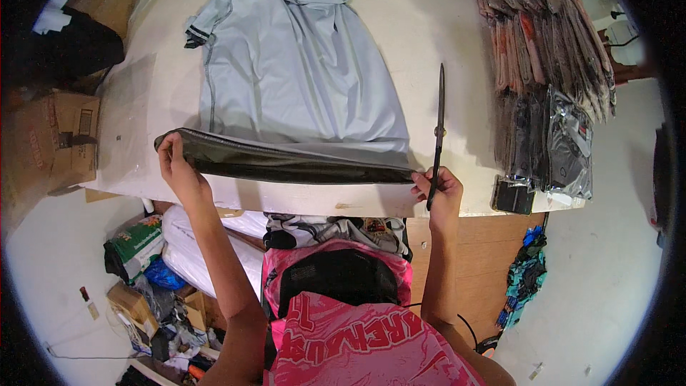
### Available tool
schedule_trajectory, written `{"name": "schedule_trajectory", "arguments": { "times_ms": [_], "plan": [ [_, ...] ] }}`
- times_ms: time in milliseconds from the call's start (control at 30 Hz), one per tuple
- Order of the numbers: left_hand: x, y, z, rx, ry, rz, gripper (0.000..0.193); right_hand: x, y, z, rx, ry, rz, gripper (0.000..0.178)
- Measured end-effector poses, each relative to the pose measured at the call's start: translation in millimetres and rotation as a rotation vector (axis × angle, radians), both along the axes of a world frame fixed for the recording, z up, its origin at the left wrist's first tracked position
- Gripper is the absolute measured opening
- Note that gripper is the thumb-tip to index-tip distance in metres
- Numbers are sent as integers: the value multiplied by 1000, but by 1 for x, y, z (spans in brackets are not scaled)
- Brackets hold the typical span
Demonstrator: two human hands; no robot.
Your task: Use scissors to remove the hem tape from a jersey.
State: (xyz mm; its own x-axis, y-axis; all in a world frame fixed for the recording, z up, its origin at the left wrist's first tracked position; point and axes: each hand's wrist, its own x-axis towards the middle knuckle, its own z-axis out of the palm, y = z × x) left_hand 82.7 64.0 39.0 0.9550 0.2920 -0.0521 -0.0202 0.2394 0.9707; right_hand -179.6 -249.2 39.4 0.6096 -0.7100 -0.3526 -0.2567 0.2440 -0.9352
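A light grey short-sleeved shirt (296, 78) lies on the table with its collar end away from me. Its lower edge, a dark olive band (286, 163), is stretched sideways between my hands. At the left end my left hand (184, 175) pinches the band's corner. My right hand (446, 196) grips a pair of dark scissors (440, 111) and pinches the band's right corner between fingertips and thumb. The scissors' blades look closed and point away from me, to the right of the shirt. How the fingers sit in the handles is partly hidden.
The pale table (443, 0) carries stacks of folded garments in clear bags (543, 36) on the right. A dark phone-like object (512, 195) lies at the near right edge. A cardboard box (50, 146) and black cloth (78, 50) stand left. Below are white wrapped rolls (193, 243).
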Motion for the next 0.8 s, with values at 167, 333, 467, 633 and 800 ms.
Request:
{"name": "schedule_trajectory", "arguments": {
  "times_ms": [167,333,467,633,800],
  "plan": [
    [1,4,-24,199,27,-160,32,4,-2,-1,-4,-61,-76,15],
    [1,18,-36,638,-102,-116,50,-1,-3,3,-30,-70,-78,15],
    [15,30,-32,908,11,-107,34,-2,-3,8,-31,-39,-60,14],
    [36,69,-24,1159,-19,-196,17,-2,-5,3,-10,-39,-20,15],
    [22,69,2,675,49,-548,14,-16,-24,-4,-137,31,-101,15]
  ]
}}
